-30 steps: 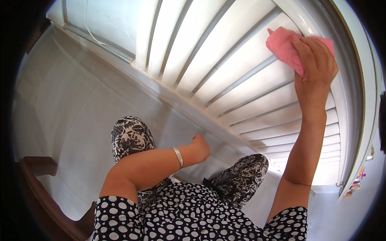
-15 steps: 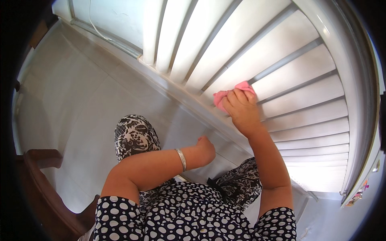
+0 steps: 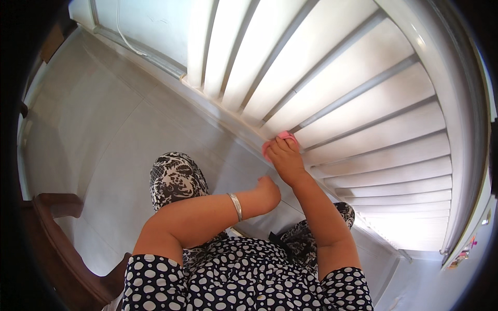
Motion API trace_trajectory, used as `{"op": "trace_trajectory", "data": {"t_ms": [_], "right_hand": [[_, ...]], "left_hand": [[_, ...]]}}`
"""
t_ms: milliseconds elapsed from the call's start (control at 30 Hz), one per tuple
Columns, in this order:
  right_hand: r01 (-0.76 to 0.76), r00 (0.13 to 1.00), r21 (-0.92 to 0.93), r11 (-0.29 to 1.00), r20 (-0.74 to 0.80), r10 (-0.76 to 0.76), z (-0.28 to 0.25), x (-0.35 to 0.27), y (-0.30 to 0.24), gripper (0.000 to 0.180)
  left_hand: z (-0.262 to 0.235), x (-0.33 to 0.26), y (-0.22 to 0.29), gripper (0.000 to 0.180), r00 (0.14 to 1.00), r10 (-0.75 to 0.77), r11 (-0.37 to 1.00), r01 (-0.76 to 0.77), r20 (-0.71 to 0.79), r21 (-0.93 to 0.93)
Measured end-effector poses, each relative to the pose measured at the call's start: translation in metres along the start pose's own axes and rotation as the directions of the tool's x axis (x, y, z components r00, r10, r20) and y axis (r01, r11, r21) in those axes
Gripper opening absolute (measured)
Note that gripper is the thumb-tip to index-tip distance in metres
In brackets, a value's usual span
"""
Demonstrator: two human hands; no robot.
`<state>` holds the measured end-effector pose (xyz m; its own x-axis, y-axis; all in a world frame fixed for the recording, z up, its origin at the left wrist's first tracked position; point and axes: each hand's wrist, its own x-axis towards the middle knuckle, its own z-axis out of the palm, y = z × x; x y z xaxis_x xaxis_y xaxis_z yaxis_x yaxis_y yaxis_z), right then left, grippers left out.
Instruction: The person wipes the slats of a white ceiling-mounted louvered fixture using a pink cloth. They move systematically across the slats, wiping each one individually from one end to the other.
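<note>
A pink cloth (image 3: 289, 137) is bunched under the fingers of my right hand (image 3: 286, 161). The hand presses it against the bottom ends of the white vertical blind slats (image 3: 332, 67), close to the pale sill (image 3: 249, 123). My left hand (image 3: 269, 194) hangs bent at the wrist over the floor, just left of the right forearm. Its fingers are turned down out of sight, so whether it holds anything is hidden. A silver bracelet (image 3: 235, 206) circles the left wrist.
Grey floor tiles (image 3: 104, 119) stretch to the left of the blind. A dark brown wooden chair (image 3: 57, 243) stands at the lower left. My knee in patterned trousers (image 3: 177, 179) is near the middle. A white cord (image 3: 124, 36) hangs by the glass at the upper left.
My right hand has moved down and left along the slats with the pink cloth, to the bottom edge of the blind. The left hand has barely moved.
</note>
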<state>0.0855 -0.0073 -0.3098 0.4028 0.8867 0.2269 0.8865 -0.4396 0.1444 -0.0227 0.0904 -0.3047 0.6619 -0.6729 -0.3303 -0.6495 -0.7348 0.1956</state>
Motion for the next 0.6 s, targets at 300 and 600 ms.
{"op": "trace_trajectory", "data": {"t_ms": [300, 600], "right_hand": [[-0.069, 0.995, -0.247, 0.966, 0.058, 0.085, -0.144, -0.007, 0.026, 0.022], [-0.269, 0.864, -0.471, 0.840, -0.503, -0.005, -0.293, 0.002, 0.087, 0.044]], "left_hand": [[0.007, 0.005, -0.004, 0.013, 1.000, 0.024, 0.998, -0.025, 0.017, 0.059], [0.019, 0.003, -0.001, 0.012, 0.991, 0.067, 0.998, -0.068, 0.112, 0.005]]}}
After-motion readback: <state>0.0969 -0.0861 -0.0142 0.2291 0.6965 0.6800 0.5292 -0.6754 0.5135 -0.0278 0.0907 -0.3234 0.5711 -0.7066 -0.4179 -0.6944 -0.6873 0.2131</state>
